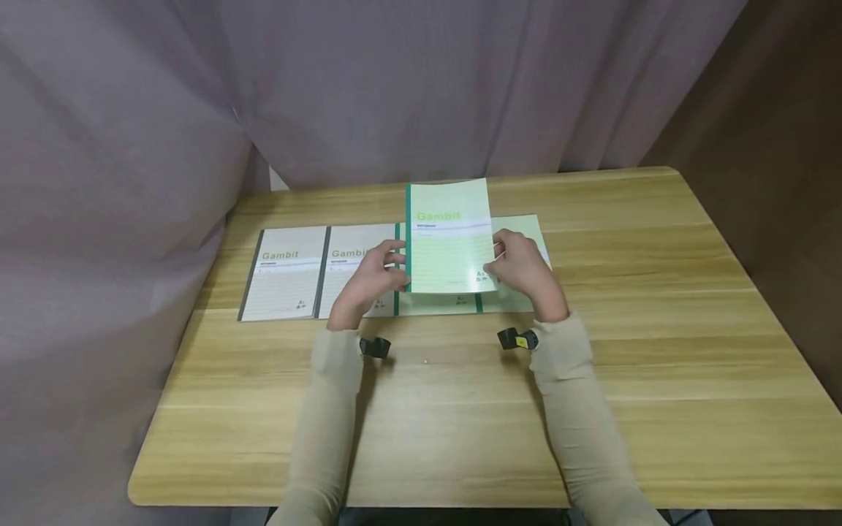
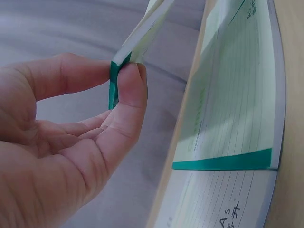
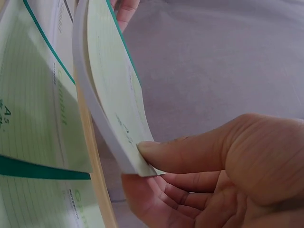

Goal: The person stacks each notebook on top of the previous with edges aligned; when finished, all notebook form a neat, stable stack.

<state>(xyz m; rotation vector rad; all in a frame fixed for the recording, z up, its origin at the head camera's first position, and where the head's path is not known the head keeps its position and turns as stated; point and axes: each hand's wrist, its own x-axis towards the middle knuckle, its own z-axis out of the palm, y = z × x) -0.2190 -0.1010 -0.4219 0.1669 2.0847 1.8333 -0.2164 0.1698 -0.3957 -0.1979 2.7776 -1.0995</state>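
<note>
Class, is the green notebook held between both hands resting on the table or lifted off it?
Lifted: the left hand and right hand pinch the green notebook, and the left wrist view shows curtain between it and the table.

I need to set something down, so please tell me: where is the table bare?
The table is bare right of the right sleeve, left of the left sleeve, and between them. Crowded: the notebook row, with the left hand and right hand holding a green notebook above it.
</note>
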